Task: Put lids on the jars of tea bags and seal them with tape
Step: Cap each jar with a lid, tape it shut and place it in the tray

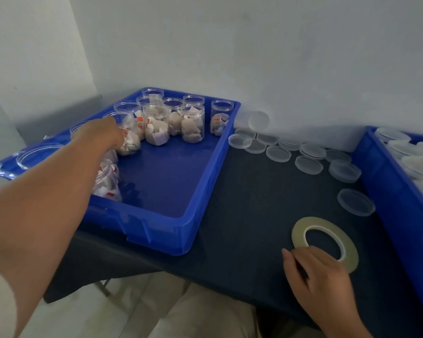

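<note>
Makeshift packing stn, bare white walls (279, 57): blue bulk crates (200, 181), batches of jars (156, 125) & lids (308, 164) on cloth-covered table (254, 203).

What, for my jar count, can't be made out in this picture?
Head view:
- Left hand: fingertips hidden behind its back; grip on clear plastic tea-bag jar unclear.
- Jars under the left forearm: partly covered.
- Blue plastic crate at right: cut off by frame edge.
- Tea-bag tag print: too small.

Near half of the blue tray (211, 172) lies open; jars (192, 123) crowd its far side, lids (308, 164) beside it
</note>
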